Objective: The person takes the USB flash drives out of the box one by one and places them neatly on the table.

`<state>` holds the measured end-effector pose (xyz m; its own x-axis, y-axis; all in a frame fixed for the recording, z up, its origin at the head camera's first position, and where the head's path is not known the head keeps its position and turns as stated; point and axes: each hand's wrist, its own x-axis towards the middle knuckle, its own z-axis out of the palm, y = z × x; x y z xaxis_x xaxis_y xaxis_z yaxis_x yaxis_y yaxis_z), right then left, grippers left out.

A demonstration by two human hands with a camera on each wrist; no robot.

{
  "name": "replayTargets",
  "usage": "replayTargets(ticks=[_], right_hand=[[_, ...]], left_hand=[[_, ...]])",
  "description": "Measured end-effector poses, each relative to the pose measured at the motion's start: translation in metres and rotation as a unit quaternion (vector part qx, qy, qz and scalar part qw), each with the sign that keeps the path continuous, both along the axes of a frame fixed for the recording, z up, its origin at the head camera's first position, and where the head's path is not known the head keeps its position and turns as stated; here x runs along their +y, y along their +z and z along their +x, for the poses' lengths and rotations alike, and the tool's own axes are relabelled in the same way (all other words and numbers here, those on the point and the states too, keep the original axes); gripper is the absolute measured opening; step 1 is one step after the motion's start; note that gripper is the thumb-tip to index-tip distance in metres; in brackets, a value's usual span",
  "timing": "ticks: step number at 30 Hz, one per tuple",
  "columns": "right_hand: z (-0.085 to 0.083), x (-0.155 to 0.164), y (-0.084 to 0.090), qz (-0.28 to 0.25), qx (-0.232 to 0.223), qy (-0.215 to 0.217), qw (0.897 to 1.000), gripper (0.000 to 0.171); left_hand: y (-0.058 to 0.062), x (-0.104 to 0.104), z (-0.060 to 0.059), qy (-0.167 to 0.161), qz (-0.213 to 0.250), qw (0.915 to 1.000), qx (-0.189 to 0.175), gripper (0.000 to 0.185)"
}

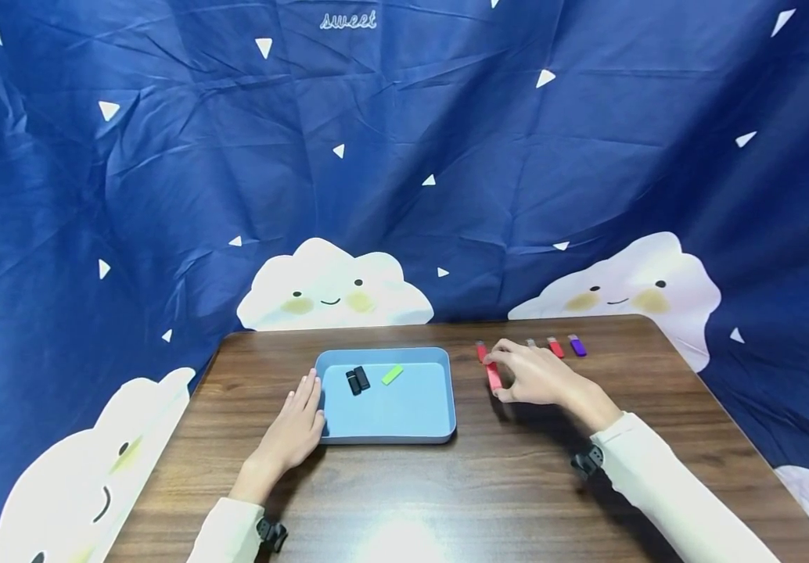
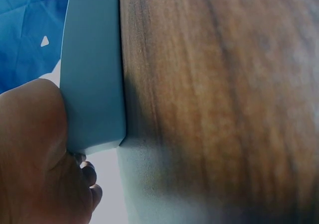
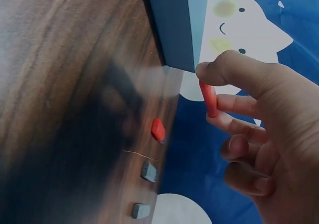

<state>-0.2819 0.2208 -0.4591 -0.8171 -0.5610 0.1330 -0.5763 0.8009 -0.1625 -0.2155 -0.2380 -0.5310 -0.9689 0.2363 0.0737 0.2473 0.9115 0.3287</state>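
Observation:
My right hand (image 1: 506, 377) pinches a red USB stick (image 1: 493, 378) between thumb and forefinger, just above the wooden table (image 1: 503, 485) to the right of a blue tray (image 1: 404, 414). In the right wrist view the red stick (image 3: 210, 99) stands between the fingertips of my right hand (image 3: 215, 92). My left hand (image 1: 302, 410) lies flat with straight fingers against the tray's left wall (image 2: 94, 74). Inside the tray lie two black sticks (image 1: 357, 381) and a green one (image 1: 392, 374).
Another red stick (image 1: 480, 352) lies on the table just behind my right hand. Farther right sit a small pale stick (image 1: 531, 342), a red one (image 1: 555, 347) and a purple one (image 1: 577, 346). A blue cloud-print cloth (image 1: 404, 156) backs the table.

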Motion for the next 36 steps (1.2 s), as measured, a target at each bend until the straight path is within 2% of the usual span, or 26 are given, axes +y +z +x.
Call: replayTargets(ticks=[3, 9, 22, 30, 36], right_hand=[[0.001, 0.001, -0.003, -0.001, -0.014, 0.002, 1.0, 0.053], [0.001, 0.001, -0.01, 0.003, -0.011, 0.013, 1.0, 0.052], [0.001, 0.001, -0.027, 0.001, -0.035, 0.013, 0.999, 0.05], [-0.001, 0.001, -0.033, 0.009, -0.028, 0.011, 0.999, 0.05], [-0.001, 0.0, -0.038, 0.006, -0.024, 0.016, 1.0, 0.048]], left_hand=[[0.0, 0.0, 0.0, -0.002, 0.004, 1.0, 0.006, 0.064], [-0.001, -0.001, 0.0, -0.004, 0.006, 0.9998, 0.019, 0.063], [0.0, -0.002, 0.0, -0.003, -0.003, 0.9999, 0.011, 0.063], [-0.001, -0.002, 0.0, -0.006, 0.014, 0.9998, 0.015, 0.063], [0.001, -0.001, 0.002, -0.004, 0.008, 0.9999, 0.009, 0.064]])
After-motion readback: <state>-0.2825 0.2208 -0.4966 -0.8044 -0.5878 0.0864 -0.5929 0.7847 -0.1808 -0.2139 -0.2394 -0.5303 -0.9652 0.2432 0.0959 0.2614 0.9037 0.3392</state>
